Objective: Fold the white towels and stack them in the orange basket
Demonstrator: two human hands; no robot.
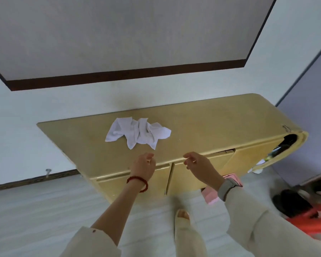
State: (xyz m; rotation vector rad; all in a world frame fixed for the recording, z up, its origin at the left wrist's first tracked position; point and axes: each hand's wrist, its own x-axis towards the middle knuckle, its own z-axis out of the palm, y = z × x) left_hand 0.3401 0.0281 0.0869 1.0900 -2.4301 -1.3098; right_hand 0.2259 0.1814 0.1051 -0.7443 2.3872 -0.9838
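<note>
A crumpled white towel (138, 133) lies on top of the yellow cabinet (211, 123), near its middle. My left hand (145, 165), with a red bead bracelet on the wrist, hovers just in front of the towel with fingers loosely curled and holds nothing. My right hand (198, 166), with a grey watch on the wrist, hovers to the right of it, fingers relaxed and empty. Neither hand touches the towel. The orange basket (311, 221) shows partly at the lower right on the floor.
The cabinet stands against a white wall and has drawers along its front. A pink box (210, 196) sits on the floor under my right wrist. Dark shoes (289, 203) lie by the basket. My foot (183, 219) is on the pale floor.
</note>
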